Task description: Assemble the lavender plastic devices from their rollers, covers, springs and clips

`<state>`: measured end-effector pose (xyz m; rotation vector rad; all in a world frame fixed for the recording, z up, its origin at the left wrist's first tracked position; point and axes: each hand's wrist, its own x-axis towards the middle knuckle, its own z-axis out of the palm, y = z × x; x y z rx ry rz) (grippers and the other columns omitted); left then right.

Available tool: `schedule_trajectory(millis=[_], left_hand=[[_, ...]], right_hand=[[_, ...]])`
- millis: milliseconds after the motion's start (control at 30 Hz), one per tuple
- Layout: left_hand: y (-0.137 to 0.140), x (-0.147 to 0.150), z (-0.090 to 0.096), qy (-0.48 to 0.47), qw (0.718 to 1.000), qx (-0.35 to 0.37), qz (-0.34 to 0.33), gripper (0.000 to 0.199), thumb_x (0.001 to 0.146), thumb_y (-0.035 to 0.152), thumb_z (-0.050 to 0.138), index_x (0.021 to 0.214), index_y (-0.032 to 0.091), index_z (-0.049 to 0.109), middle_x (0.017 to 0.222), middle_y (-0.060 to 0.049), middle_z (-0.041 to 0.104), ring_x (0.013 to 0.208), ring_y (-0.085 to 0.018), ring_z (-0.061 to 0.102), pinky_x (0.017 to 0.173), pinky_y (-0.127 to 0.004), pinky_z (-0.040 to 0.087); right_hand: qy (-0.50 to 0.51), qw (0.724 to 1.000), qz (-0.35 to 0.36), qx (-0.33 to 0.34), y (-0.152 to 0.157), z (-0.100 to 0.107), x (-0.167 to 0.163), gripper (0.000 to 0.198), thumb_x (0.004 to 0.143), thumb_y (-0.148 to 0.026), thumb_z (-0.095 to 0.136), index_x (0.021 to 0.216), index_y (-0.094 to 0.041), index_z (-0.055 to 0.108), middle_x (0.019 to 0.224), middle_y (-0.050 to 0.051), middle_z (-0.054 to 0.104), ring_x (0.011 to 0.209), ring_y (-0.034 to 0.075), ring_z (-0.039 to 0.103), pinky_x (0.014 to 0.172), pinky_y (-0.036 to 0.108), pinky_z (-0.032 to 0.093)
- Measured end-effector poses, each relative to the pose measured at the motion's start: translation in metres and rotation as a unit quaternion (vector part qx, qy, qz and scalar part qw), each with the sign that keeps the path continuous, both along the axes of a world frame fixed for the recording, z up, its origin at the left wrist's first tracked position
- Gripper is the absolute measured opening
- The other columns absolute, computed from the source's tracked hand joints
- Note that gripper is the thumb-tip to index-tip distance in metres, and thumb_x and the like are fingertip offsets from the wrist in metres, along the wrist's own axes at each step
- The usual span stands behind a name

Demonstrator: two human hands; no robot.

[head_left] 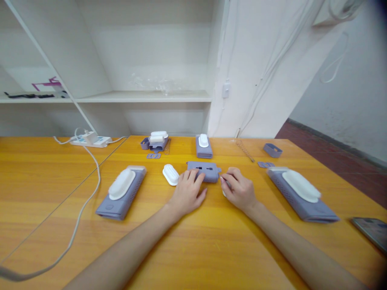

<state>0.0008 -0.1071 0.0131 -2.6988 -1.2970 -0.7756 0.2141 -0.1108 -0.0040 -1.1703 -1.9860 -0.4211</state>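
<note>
A grey-purple plastic housing (pixel 210 172) with two dark slots lies on the table before me. My left hand (pixel 188 191) rests its outstretched fingers on the housing's left front part, thumb apart. Just left of these fingers is a ribbed white oval piece (pixel 171 175). Close to the housing's right end, my right hand (pixel 238 187) is closed, thumb against the fingers. What it pinches is mostly hidden; only a bit of something pale shows under the fingers. Larger grey-purple housings with white oval pieces on them lie left (pixel 133 189) and right (pixel 298 193).
Toward the back are another housing (pixel 204 151), a cluster of parts (pixel 158 143), a coiled spring (pixel 245 151), a grey-purple ring-shaped part (pixel 272 150) and flat pieces (pixel 266 164). A power strip (pixel 90 139) and its cable lie left. A phone (pixel 371 231) is at the right edge.
</note>
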Motion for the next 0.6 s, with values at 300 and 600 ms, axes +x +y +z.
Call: schedule_trajectory(millis=[300, 600], left_hand=[[0.0004, 0.0001, -0.0016, 0.007, 1.000, 0.001, 0.000, 0.041, 0.083, 0.033, 0.049, 0.122, 0.020, 0.044, 0.123, -0.013, 0.045, 0.110, -0.029, 0.042, 0.090, -0.047, 0.039], [0.0001, 0.0000, -0.0007, 0.009, 1.000, 0.000, -0.003, 0.041, 0.083, 0.032, 0.048, 0.121, 0.019, 0.044, 0.123, -0.013, 0.045, 0.109, -0.029, 0.043, 0.090, -0.048, 0.039]], right_hand=[[-0.020, 1.000, 0.018, -0.009, -0.0002, 0.0019, 0.0001, 0.016, 0.079, -0.023, 0.057, 0.094, -0.018, 0.060, 0.090, 0.008, 0.060, 0.087, 0.020, 0.057, 0.072, 0.029, 0.047], [-0.046, 0.998, 0.032, -0.034, -0.0010, 0.0028, -0.0012, 0.018, 0.081, -0.020, 0.053, 0.099, -0.018, 0.057, 0.097, 0.008, 0.062, 0.086, 0.019, 0.059, 0.076, 0.031, 0.047]])
